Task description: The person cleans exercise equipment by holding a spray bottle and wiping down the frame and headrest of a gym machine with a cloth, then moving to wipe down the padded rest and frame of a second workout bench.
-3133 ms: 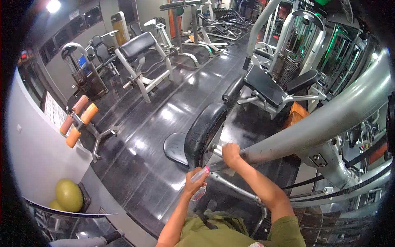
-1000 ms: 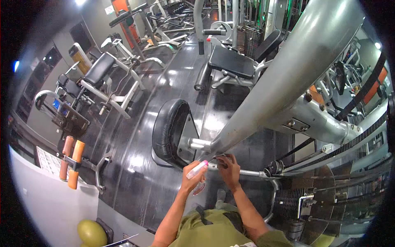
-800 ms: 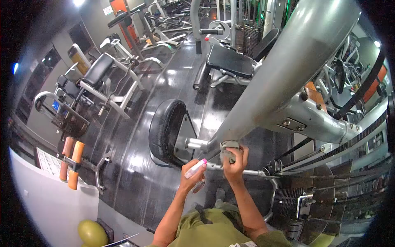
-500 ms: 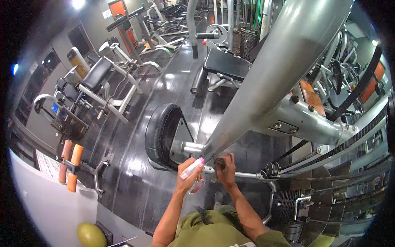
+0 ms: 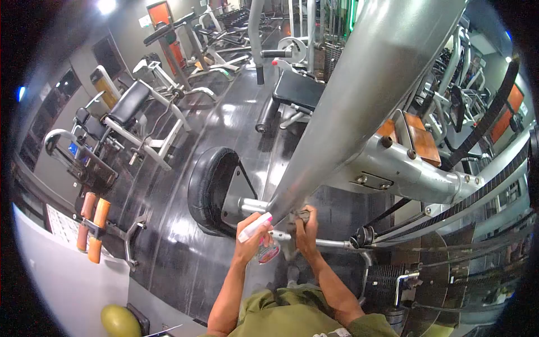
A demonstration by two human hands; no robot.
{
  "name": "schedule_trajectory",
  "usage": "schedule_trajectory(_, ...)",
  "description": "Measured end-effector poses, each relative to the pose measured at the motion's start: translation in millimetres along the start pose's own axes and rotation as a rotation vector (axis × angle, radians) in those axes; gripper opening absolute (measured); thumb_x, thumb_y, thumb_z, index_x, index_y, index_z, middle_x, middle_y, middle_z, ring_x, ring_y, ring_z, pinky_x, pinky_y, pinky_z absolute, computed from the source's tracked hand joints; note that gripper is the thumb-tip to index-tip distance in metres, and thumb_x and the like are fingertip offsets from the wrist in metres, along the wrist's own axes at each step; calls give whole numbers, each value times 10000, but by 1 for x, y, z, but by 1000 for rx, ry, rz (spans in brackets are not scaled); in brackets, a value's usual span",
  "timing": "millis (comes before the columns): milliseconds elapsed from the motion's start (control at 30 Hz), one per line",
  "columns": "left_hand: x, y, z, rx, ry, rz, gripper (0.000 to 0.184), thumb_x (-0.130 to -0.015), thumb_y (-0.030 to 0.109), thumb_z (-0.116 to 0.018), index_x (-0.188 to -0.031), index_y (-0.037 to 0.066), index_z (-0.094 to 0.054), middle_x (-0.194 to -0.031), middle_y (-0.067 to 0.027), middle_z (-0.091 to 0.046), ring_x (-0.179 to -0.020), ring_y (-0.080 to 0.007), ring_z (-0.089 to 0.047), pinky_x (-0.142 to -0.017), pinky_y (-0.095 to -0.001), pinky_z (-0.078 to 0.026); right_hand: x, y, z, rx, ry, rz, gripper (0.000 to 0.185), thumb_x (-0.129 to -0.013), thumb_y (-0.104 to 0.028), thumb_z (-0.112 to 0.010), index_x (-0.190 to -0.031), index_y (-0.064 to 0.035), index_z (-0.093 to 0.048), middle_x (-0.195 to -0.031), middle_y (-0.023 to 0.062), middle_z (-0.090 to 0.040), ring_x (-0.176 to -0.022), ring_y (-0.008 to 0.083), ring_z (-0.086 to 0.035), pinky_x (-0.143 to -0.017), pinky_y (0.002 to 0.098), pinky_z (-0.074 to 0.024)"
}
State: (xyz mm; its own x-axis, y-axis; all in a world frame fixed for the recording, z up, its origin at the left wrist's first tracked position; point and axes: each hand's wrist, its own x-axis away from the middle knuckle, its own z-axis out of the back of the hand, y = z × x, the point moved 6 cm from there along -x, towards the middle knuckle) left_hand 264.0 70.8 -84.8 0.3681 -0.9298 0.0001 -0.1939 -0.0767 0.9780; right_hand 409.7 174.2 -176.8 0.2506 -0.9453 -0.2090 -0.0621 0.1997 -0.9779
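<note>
My left hand [image 5: 251, 238] is wrapped round a clear spray bottle [image 5: 269, 253] with a white and pink spray head, just below the lower end of a thick silver machine tube [image 5: 359, 95]. Close to its right, my right hand [image 5: 306, 227] has its fingers closed on a greyish cloth [image 5: 298, 218], beside the lower end of that tube. Whether the cloth touches the tube is hard to tell. A black padded backrest [image 5: 210, 188] is fixed by a short silver bar to the left of the tube end.
A silver frame bar [image 5: 336, 243] runs rightward below my hands, toward black belts and a pulley [image 5: 363, 236]. Orange and brown foam rollers [image 5: 101, 213] stand at the left, above a green ball [image 5: 120, 321]. Benches and other machines stand farther back.
The right hand, earlier farther up on the machine by the backrest, is now lower with a cloth in it. The view has shifted, and the backrest appears farther left. The left hand keeps the bottle.
</note>
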Motion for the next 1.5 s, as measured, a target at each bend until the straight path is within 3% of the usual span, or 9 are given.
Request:
schedule_trajectory(133,0,12,-7,-19,23,-62,187,-935,149,-612,-861,-21,-588,-680,-61,-593,-517,-124,-575,-499,-249,-459,-9,-114,14,136,237,546,333,-801,17,-662,-1100,-41,-529,-1011,168,-513,-918,307,-539,-809,389,-452)
schedule_trajectory(367,5,31,-15,-122,74,-126,213,-929,158,-622,-811,-18,-597,-658,-46,-586,-512,-122,-569,-504,-260,-464,8,-78,-4,346,-120,584,351,-715,-43,-742,-1053,-43,-648,-1039,151,-599,-916,344,-636,-784,402,-535)
schedule_trajectory(667,4,47,-7,-267,172,-376,204,-870,123,-641,-744,-35,-613,-602,-57,-537,-499,-138,-540,-512,-282,-407,11,-157,29,385,196,835,419,-625,-26,-798,-1021,-72,-670,-1014,128,-635,-818,287,-671,-689,362,-543)
schedule_trajectory(800,6,52,-6,-134,137,-279,226,-898,140,-648,-751,-30,-619,-621,-50,-536,-491,-118,-541,-489,-259,-395,-4,-159,14,419,236,668,523,-591,-56,-831,-1083,-186,-711,-996,61,-561,-838,242,-630,-686,343,-524)
schedule_trajectory(933,5,51,-1,-156,86,-330,231,-912,146,-647,-766,-32,-625,-621,-48,-528,-475,-111,-538,-463,-249,-392,1,-107,-13,614,-73,559,545,-545,-75,-846,-1063,-215,-754,-924,34,-549,-708,171,-588,-599,294,-496)
schedule_trajectory(1067,5,41,13,-233,25,-278,358,-915,309,-638,-821,-35,-600,-717,-86,-604,-460,-137,-553,-465,-275,-469,-1,-138,-4,526,85,673,555,-521,-53,-847,-1055,-179,-762,-873,21,-524,-620,158,-534,-544,294,-463)
schedule_trajectory(1167,4,48,10,-110,36,-225,312,-918,258,-626,-816,-36,-599,-716,-83,-602,-459,-137,-552,-458,-270,-458,-7,-188,4,548,310,747,546,-521,-29,-836,-1045,-166,-766,-841,16,-498,-610,156,-507,-542,283,-441)
schedule_trajectory(1367,-6,54,11,-61,8,-201,168,-899,89,-626,-807,-51,-611,-686,-46,-553,-475,-114,-546,-485,-257,-456,1,-163,-21,678,147,676,528,-527,-64,-815,-1034,-197,-754,-883,31,-439,-786,210,-495,-605,309,-449)
schedule_trajectory(1500,-11,52,18,-54,5,-188,274,-909,229,-628,-809,-23,-590,-714,-79,-611,-457,-133,-545,-468,-272,-455,4,-139,-34,771,143,601,570,-548,-82,-815,-1084,-261,-741,-863,25,-389,-801,219,-455,-649,325,-439)
